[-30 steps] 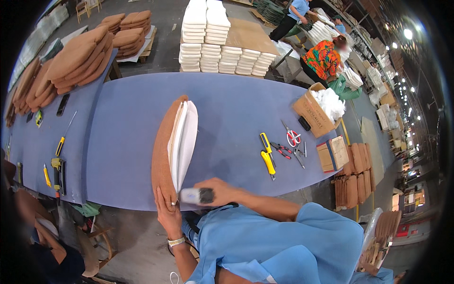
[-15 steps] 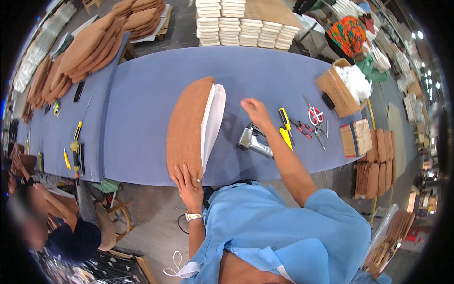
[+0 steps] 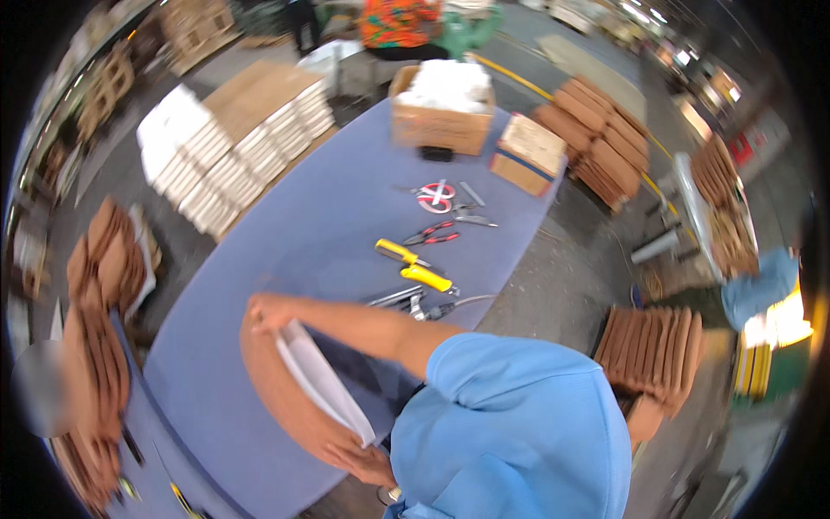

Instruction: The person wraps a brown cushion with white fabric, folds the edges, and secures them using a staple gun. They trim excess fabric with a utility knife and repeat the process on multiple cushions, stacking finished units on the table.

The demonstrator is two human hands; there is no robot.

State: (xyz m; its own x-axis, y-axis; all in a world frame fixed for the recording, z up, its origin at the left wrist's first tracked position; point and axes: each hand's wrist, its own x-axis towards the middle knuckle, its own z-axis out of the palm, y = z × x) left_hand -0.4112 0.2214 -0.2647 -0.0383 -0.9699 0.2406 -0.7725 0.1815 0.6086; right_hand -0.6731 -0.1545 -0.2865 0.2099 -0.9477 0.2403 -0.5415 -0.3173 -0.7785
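On the blue table (image 3: pixel 216 268) a long curved brown cushion (image 3: pixel 278 394) stands on its edge, its white underside (image 3: pixel 328 385) facing my body. My right hand (image 3: pixel 271 312) is closed over the far end of the cushion, slightly blurred. At the near end, my left hand (image 3: pixel 361 463) grips the brown side, partly hidden beside my blue shirt. Just beyond my right forearm lies a metal staple gun (image 3: pixel 417 304), partly covered by the arm.
Past the staple gun lie two yellow-handled tools (image 3: pixel 428 278), red-handled pliers (image 3: pixel 432 234) and red-and-white scissors (image 3: pixel 435 197). A carton of white stuffing (image 3: pixel 441 130) and a smaller box (image 3: pixel 529 156) stand at the far end. Brown cushions (image 3: pixel 104 346) are piled at left.
My right hand has gone from open air beside the cushion to its far end and closed there. The view has swung to the right. My left hand stays at the near end.
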